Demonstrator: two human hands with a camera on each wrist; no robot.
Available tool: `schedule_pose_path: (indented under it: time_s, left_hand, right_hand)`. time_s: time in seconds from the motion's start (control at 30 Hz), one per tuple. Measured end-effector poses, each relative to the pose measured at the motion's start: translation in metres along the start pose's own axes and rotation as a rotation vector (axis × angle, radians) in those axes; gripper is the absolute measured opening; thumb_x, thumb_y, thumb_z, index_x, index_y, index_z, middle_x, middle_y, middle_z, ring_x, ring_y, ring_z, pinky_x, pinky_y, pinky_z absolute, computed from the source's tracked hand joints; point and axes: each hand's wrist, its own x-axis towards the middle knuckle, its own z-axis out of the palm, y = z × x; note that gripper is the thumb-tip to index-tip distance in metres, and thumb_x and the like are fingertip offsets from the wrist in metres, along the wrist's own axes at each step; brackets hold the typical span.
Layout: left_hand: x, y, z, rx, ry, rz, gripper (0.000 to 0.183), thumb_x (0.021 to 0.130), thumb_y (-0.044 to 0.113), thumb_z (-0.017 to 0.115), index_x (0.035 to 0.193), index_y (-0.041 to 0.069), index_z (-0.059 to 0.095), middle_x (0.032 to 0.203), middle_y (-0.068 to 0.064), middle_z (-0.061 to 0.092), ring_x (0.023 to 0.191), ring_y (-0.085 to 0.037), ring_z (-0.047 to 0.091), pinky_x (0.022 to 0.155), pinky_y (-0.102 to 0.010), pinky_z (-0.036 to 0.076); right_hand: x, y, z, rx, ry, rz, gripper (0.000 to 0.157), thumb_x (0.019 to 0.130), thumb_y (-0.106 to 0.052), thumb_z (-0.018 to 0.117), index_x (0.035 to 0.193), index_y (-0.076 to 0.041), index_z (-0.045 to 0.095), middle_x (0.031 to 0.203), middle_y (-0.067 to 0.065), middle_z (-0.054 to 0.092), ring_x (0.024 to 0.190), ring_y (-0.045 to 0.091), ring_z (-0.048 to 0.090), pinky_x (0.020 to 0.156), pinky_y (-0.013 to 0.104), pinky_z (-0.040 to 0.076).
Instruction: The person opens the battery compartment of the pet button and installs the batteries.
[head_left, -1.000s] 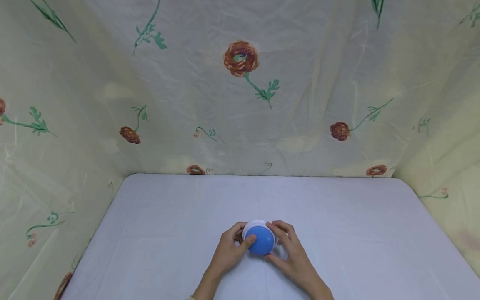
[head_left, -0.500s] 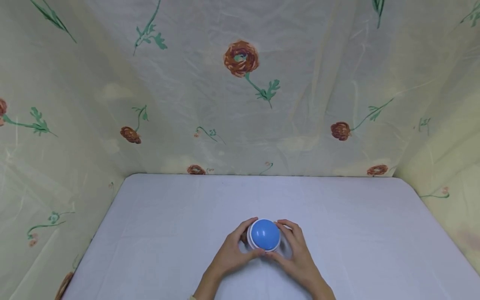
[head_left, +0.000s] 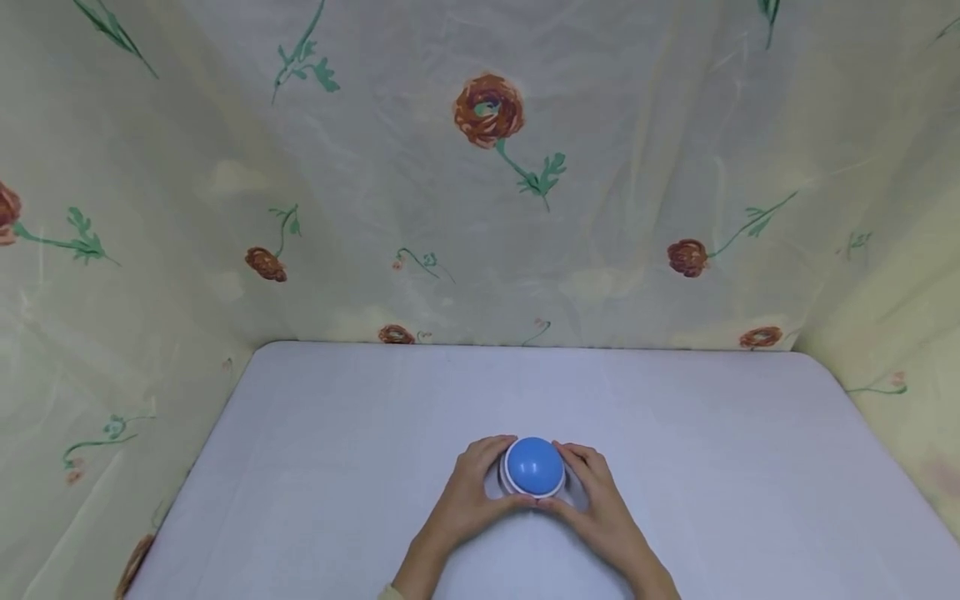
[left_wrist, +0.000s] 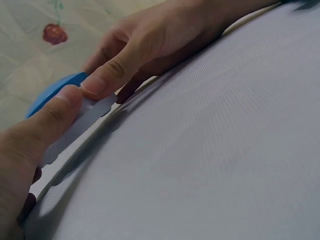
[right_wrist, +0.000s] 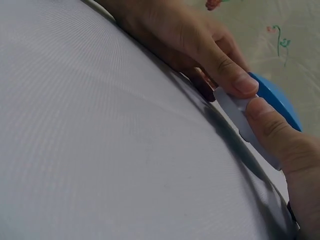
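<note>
A round push button with a blue dome and white base [head_left: 533, 467] is between both hands, dome facing up. The left hand [head_left: 468, 500] grips its left side, thumb along the near rim and fingers round the far left edge. The right hand [head_left: 600, 508] holds the right side the same way. In the left wrist view the two thumb tips meet at the white base [left_wrist: 82, 127], just under the dome. The right wrist view shows the blue dome [right_wrist: 277, 97] above the thumbs. A shadow and a thin gap appear beneath the base. Its underside is hidden.
A white-covered table [head_left: 337, 433] with rounded far corners lies under the hands. Floral curtain-like cloth [head_left: 360, 183] hangs behind it and along both sides, close to the table edges.
The push button has turned from tilted toward the person to dome up, and shifted slightly right. The left thumb has moved off the dome to the near rim. The head view has shifted a little.
</note>
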Motion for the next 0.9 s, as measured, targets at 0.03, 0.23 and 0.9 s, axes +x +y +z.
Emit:
schedule_pose_path:
  time_s: [0.03, 0.23, 0.9]
  left_hand:
    - [0.000, 0.000, 0.000, 0.011, -0.007, -0.009, 0.082, 0.071, 0.065, 0.068, 0.136, 0.020, 0.049, 0.135, 0.005, 0.054, 0.128, -0.015, 0.046, 0.104, -0.048, 0.036]
    - [0.000, -0.001, -0.001, 0.077, -0.042, -0.060, 0.082, 0.071, 0.068, 0.065, 0.136, 0.021, 0.049, 0.135, 0.005, 0.054, 0.127, -0.015, 0.047, 0.105, -0.046, 0.036]
    - [-0.010, -0.002, -0.002, 0.090, -0.009, -0.049, 0.090, 0.071, 0.064, 0.068, 0.142, 0.015, 0.042, 0.140, -0.003, 0.050, 0.130, -0.023, 0.044, 0.105, -0.048, 0.037]
  right_hand:
    - [0.000, 0.000, 0.000, -0.002, -0.003, 0.007, 0.078, 0.071, -0.030, 0.082, 0.139, -0.013, 0.048, 0.133, 0.002, 0.046, 0.125, 0.016, 0.040, 0.103, 0.003, 0.016]
    - [0.002, -0.002, 0.001, -0.029, -0.026, 0.027, 0.078, 0.070, -0.030, 0.082, 0.138, -0.011, 0.048, 0.132, 0.005, 0.048, 0.125, 0.022, 0.042, 0.104, 0.037, 0.035]
    - [-0.002, -0.006, 0.009, -0.028, -0.062, 0.050, 0.080, 0.073, -0.035, 0.079, 0.140, -0.006, 0.045, 0.138, 0.012, 0.048, 0.128, 0.035, 0.043, 0.100, 0.060, 0.035]
